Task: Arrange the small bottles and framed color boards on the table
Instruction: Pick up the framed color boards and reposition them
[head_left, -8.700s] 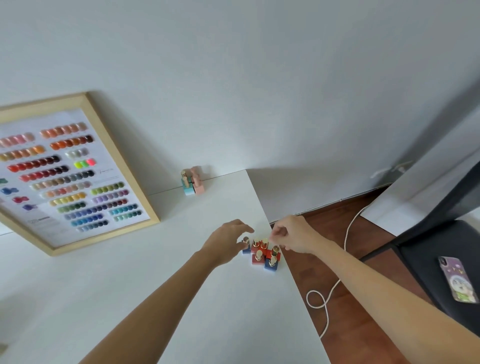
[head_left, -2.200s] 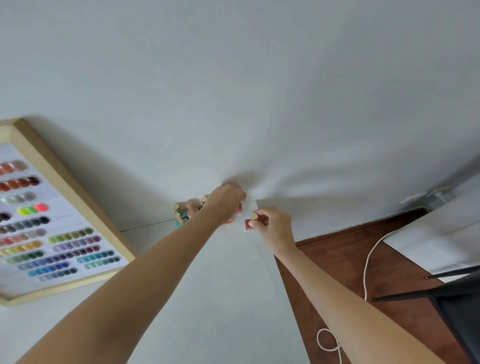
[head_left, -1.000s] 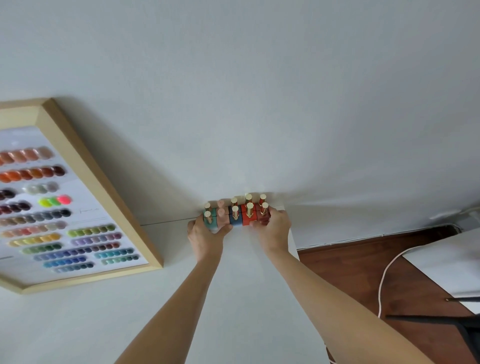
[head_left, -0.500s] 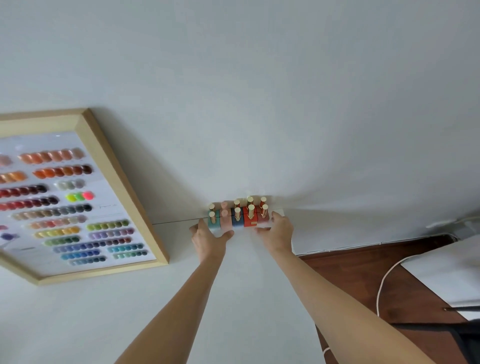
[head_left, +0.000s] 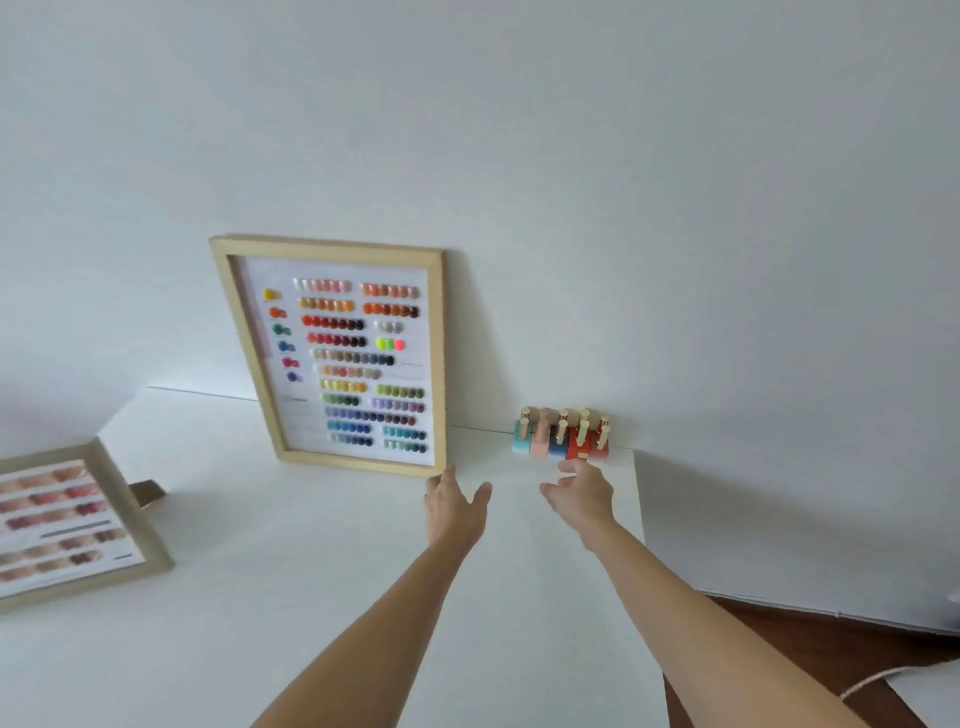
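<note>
Standing at the far right corner of the white table (head_left: 332, 597), right against the wall (head_left: 623, 182), is a tight cluster of small bottles (head_left: 563, 436) in two rows; about ten gold stick-shaped caps can be counted, though the back row is partly hidden. The front row reads teal, pink, blue, red and a deeper red, each body a squat rounded block with a glossy look.

Two framed color boards are in view. One, the upright board (head_left: 340, 358), leans against the wall just left of the bottles; it is rectangular with a pale wooden frame, a white sheet and many rows of small glossy dots from nudes through reds, greens, blues and purples. The second board (head_left: 62, 530) lies low at the left edge, tilted, also in pale wood, carrying rows of pink and brownish swatches; the blur hides finer detail.

The left hand (head_left: 454, 506) is spread with relaxed fingers holding nothing, its fingertips at the lower right corner of the upright board's frame. The right hand (head_left: 582, 496) is also loose and empty, fingers extended toward the red bottle, just short of or barely touching it. Dark wooden floor (head_left: 831, 644) and a white cable (head_left: 872, 680) show at lower right
</note>
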